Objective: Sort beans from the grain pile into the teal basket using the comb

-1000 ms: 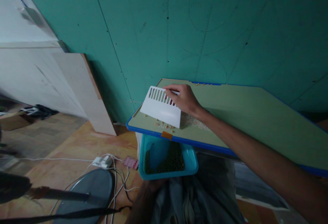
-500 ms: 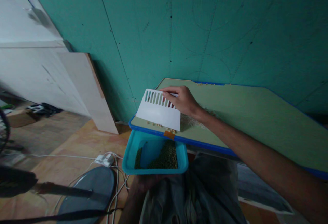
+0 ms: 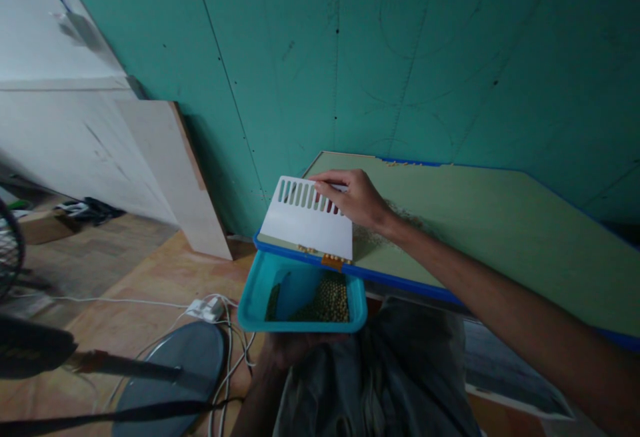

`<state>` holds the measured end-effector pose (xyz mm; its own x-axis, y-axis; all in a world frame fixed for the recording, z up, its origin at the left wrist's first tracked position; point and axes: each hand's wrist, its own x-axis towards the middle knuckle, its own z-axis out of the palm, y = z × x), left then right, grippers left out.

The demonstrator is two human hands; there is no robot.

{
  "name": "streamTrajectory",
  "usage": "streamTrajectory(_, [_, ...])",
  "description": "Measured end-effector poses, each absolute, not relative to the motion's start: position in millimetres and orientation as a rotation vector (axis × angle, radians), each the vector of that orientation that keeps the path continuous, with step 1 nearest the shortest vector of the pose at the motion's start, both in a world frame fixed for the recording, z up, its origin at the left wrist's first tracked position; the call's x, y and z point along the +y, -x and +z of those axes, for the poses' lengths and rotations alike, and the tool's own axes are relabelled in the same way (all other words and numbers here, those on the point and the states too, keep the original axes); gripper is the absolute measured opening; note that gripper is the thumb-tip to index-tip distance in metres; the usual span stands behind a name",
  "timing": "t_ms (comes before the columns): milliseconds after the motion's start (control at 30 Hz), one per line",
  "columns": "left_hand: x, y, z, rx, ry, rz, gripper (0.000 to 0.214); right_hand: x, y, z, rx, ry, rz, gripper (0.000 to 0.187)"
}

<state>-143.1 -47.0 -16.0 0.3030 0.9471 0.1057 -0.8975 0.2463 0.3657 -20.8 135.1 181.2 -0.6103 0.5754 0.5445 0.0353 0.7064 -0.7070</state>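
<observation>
My right hand point(image 3: 353, 198) is closed on the slotted top edge of a flat white plastic scraper point(image 3: 306, 225). The scraper leans over the left end of a pale green board point(image 3: 480, 223) with a blue edge. Small round yellowish beans point(image 3: 336, 258) lie along its lower edge, by a piece of orange tape. Directly below the board's edge is a turquoise plastic tub point(image 3: 246, 307) with more beans and darker grains inside. My left hand point(image 3: 293, 347) supports the tub from underneath, its fingers mostly hidden by the tub and shadow.
Chaff point(image 3: 373, 235) lies on the board behind my right wrist. A fan's round grey base point(image 3: 170, 370) stands on the floor at left, beside white cables and a power strip point(image 3: 204, 310). A pale panel point(image 3: 170, 177) leans against the green wall point(image 3: 280, 57).
The scraper has moved slightly down and toward the board's front edge, bringing the beans closer to the tub. The tub is raised a little, and more pale beans show in it.
</observation>
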Motion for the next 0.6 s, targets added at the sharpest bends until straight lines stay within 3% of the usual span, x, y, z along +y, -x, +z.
streamTrajectory(600, [-37,127,-28,0.116,-0.387,1.248,0.066,128,19,182,-2.112,0.451,0.871,0.032])
